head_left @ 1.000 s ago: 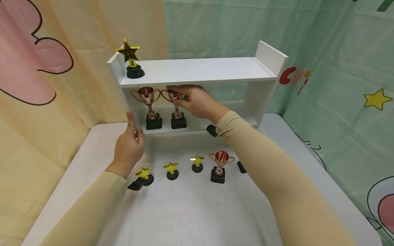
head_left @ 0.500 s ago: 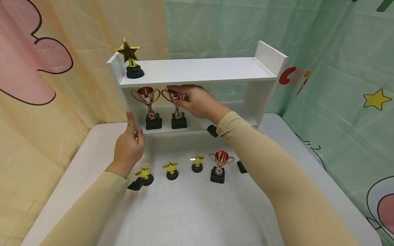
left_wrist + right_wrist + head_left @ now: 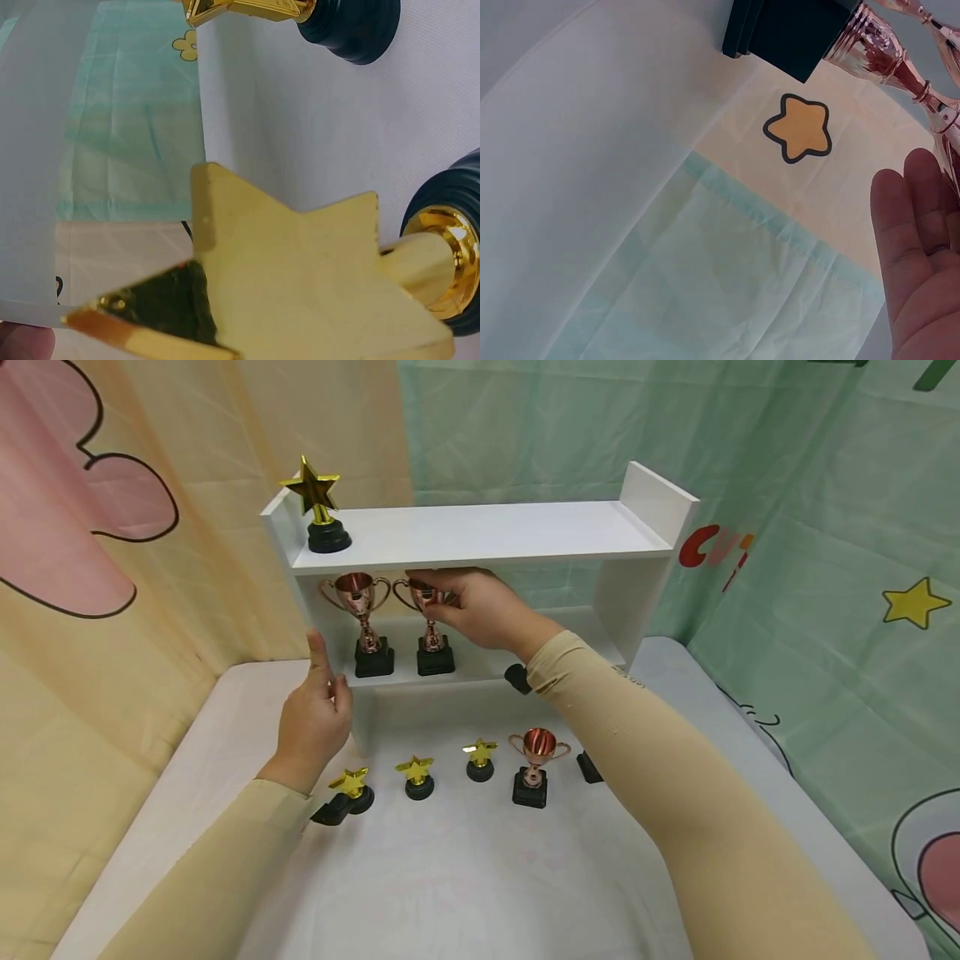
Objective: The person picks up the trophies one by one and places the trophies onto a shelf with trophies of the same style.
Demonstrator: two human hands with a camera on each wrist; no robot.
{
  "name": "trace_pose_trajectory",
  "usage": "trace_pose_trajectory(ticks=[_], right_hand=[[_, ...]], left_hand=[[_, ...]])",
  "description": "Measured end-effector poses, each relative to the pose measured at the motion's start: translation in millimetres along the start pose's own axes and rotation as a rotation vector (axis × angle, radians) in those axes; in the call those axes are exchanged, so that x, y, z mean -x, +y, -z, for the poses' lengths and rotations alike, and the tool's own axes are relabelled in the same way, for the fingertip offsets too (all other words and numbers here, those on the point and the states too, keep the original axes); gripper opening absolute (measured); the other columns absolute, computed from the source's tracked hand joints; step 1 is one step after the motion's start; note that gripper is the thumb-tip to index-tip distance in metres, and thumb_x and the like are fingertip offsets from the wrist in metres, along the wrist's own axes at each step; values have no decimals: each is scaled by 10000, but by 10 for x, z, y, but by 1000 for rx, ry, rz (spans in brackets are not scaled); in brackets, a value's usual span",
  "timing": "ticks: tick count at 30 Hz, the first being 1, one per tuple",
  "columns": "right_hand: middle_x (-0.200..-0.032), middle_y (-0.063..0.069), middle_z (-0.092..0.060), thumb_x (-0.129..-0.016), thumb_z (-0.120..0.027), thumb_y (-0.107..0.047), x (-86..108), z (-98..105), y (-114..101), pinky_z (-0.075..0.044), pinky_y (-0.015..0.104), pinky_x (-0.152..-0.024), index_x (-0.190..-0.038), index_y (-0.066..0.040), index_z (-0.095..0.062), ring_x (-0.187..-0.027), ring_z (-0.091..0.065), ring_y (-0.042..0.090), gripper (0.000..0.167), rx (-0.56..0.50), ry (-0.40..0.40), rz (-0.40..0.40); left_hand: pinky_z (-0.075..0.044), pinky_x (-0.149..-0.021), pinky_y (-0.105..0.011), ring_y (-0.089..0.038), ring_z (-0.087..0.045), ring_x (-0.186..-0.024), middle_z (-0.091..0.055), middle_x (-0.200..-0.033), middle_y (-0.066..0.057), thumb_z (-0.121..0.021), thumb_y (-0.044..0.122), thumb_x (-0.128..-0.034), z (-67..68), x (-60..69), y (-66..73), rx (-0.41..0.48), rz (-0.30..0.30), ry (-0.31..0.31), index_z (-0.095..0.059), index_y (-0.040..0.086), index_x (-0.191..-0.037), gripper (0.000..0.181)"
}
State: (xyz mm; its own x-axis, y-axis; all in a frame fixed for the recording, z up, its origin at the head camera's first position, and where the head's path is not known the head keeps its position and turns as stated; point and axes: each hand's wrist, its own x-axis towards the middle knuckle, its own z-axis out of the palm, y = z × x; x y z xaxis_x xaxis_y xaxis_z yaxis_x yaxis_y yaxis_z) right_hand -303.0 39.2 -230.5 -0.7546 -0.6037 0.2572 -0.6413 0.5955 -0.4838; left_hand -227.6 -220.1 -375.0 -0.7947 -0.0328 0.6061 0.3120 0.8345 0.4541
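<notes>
My right hand holds a bronze trophy cup by its bowl, thumb in front and index finger near the rim. The cup is upright, its black base at the level of the middle shelf. Just left of it stands a matching bronze trophy cup. In the right wrist view, extended fingers lie beside the held cup's stem. My left hand rests against the left side of the white shelf unit, one finger pointing up; its other fingers are mostly hidden.
A gold star trophy stands at the top shelf's left end. Several small star trophies and another bronze cup stand on the white table. A black base is partly behind my right sleeve. Printed curtains surround the table.
</notes>
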Motion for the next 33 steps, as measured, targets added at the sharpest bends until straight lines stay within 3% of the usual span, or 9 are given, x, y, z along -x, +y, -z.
trace_pose_trajectory(ticks=[4,11,17,25,27,30,33], right_hand=[[-1439,44,-648,-1069,-633,-279,-1,13,1,-499,369,-979,-1580,-258,-504,-1138,-643,163,528,4,-4,1],[-1444,24,-643,-1059,-647,-321,5,34,12,-455,363,-881,-1587,-311,-485,-1046,-614,183,552,20,-19,-35],[-1402,17,-654,-1058,-638,-371,28,57,22,-447,365,-878,-1586,-325,-483,-1104,-601,178,552,39,-20,-51],[-1587,-14,-543,-1057,-630,-394,75,83,29,-457,401,-1144,-1588,-331,-474,-1447,-527,184,556,32,-12,-42],[-1599,-17,-529,-1058,-632,-386,85,87,35,-462,396,-1128,-1588,-328,-475,-1448,-524,180,556,33,-10,-40],[-1631,-22,-488,-1057,-644,-360,109,101,47,-490,403,-1019,-1595,-323,-464,-1265,-638,215,569,24,-18,-55],[-1647,-30,-464,-1051,-663,-318,139,127,63,-517,388,-989,-1600,-303,-460,-1270,-639,224,586,1,-17,-71]], left_hand=[[-331,-487,-352,-230,-346,-481,-431,-609,-132,-446,106,-1089,-3,1,-1,2,0,0,184,511,-1625,921],[-319,-480,-355,-227,-336,-476,-417,-597,-124,-448,106,-1085,-11,-1,-9,6,-4,11,175,524,-1622,922],[-316,-476,-357,-224,-333,-471,-419,-596,-126,-452,108,-1082,-13,-4,-15,7,-4,15,175,525,-1621,926],[-305,-479,-361,-224,-327,-473,-409,-596,-125,-457,107,-1079,-15,-3,-12,-1,-12,22,162,512,-1632,923],[-305,-478,-359,-223,-326,-473,-410,-596,-125,-457,108,-1080,-16,-4,-12,-3,-13,22,161,511,-1632,921],[-306,-478,-355,-222,-326,-470,-414,-597,-123,-453,103,-1081,-15,-4,-13,-1,-13,20,169,517,-1627,926],[-306,-476,-355,-222,-326,-469,-414,-595,-125,-453,99,-1079,-12,-6,-8,1,-13,19,178,521,-1622,934]])
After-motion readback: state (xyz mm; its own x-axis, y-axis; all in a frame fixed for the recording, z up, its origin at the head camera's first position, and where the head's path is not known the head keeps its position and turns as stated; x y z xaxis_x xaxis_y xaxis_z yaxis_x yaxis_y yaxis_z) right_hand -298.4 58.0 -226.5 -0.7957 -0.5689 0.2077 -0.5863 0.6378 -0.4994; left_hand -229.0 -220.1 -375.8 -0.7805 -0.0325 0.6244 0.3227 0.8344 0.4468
